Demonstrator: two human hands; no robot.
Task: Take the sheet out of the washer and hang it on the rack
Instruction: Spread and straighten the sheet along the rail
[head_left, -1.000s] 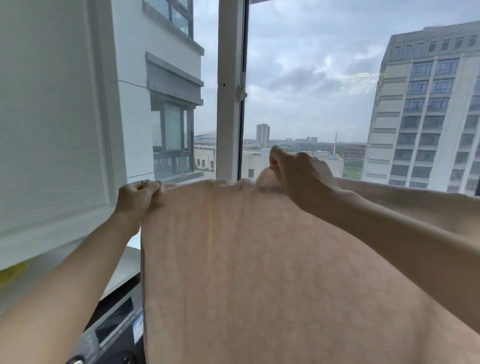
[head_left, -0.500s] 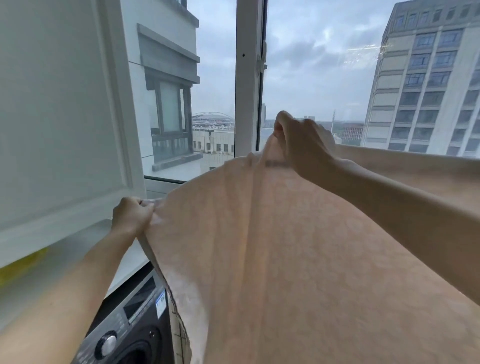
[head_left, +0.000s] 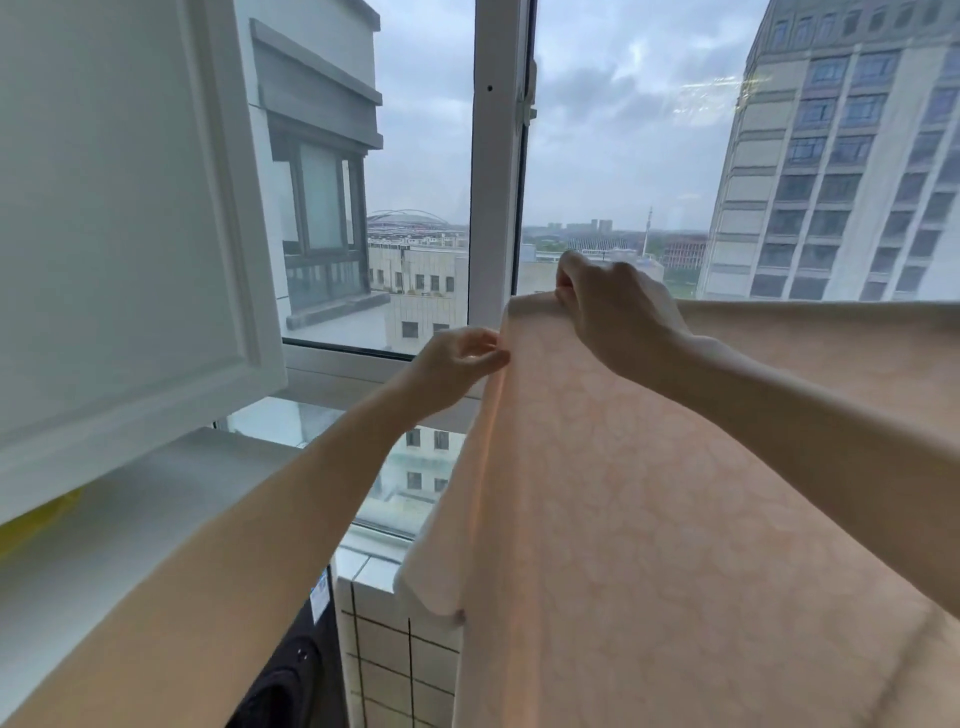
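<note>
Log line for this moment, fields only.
left hand: pinches sheet side edge | right hand: grips top edge | washer: lower left

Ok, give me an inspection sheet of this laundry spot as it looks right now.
Surface: white ledge under a white cabinet door.
Job's things: pale peach patterned sheet held up spread; dark washer below; rack not seen.
Clutter: yellow object under the cabinet, unclear.
Hands: left hand pinches the sheet's side edge; right hand grips its top edge.
Cables: nothing seen.
Surroundings: white-framed window, white tiled wall.
</note>
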